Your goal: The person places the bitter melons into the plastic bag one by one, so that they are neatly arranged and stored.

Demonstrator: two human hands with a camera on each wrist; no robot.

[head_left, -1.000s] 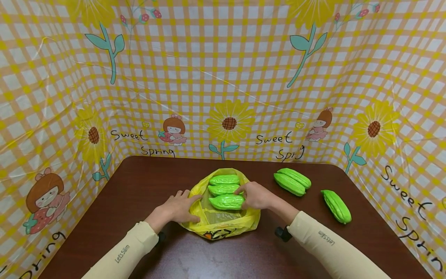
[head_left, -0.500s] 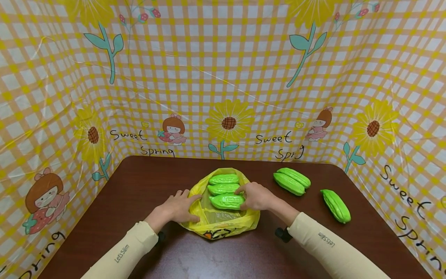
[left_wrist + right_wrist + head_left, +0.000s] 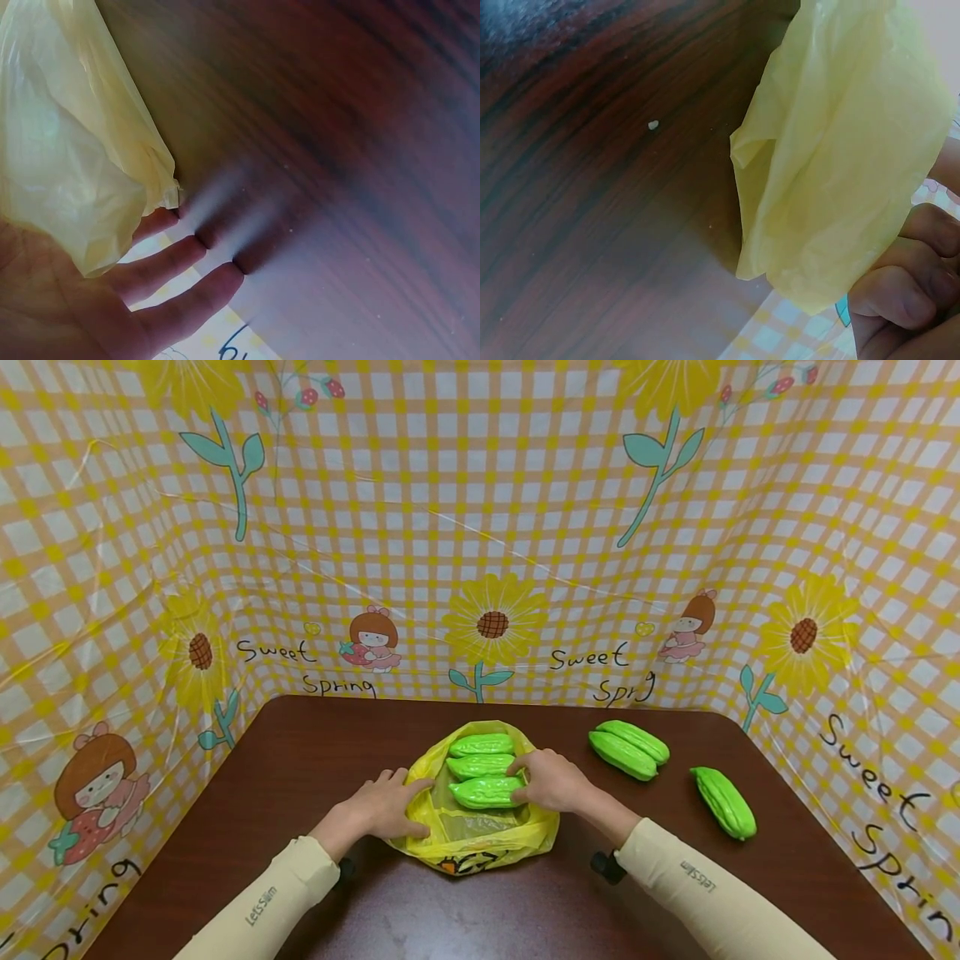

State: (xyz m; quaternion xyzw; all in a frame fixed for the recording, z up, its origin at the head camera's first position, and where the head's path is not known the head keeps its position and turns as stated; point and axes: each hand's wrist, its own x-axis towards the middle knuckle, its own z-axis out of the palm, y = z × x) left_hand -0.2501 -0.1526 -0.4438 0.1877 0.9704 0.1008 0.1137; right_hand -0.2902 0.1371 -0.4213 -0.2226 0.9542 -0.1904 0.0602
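Observation:
A yellow plastic bag (image 3: 498,847) lies spread open at mid-table. Inside it, three bright green bitter melons lie in a row: a back one (image 3: 482,744), a middle one (image 3: 480,767) and a front one (image 3: 483,792). At the bag's left rim, my left hand (image 3: 378,806) has thumb and index finger spread over the inside. Its other fingers (image 3: 199,296) extend outside onto the tabletop. My right hand (image 3: 555,782) reaches over the right rim and pinches the right end of the front bitter melon. Outside the bag its remaining fingers (image 3: 896,292) are curled.
Two bitter melons (image 3: 628,749) lie side by side to the right of the bag. Farther right is a single bitter melon (image 3: 723,803). A checked, flower-printed cloth (image 3: 555,527) walls the brown table (image 3: 330,727) at the back and sides.
The right thumb has shifted slightly left over the front bitter melon, and that melon has edged slightly left. The left hand and the bag stay almost still.

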